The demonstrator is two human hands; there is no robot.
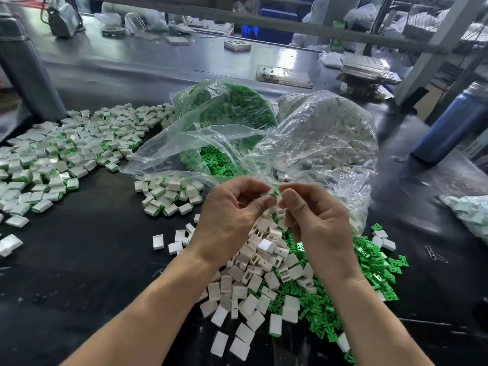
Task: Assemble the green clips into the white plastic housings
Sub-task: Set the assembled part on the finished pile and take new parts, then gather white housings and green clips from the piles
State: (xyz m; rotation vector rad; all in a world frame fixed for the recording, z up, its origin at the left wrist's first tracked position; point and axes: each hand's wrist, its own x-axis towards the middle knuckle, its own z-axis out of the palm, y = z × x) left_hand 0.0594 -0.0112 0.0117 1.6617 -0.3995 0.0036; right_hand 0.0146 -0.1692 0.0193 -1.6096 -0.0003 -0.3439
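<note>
Two clear bags beyond the fingers blur their contents: green clips in the green-clip bag [227,112], white pieces in the white-housing bag [330,138]. Below the fingers, loose white housings [253,281] and green clips [369,268] lie heaped on the black tabletop [92,260], partly hidden by both wrists. Left of the fingers spreads a pile of assembled pieces [66,149]. The left hand [232,215] pinches a white housing [270,192]; the right hand [314,217] pinches a green clip [276,191] against it, mostly covered by fingertips.
</note>
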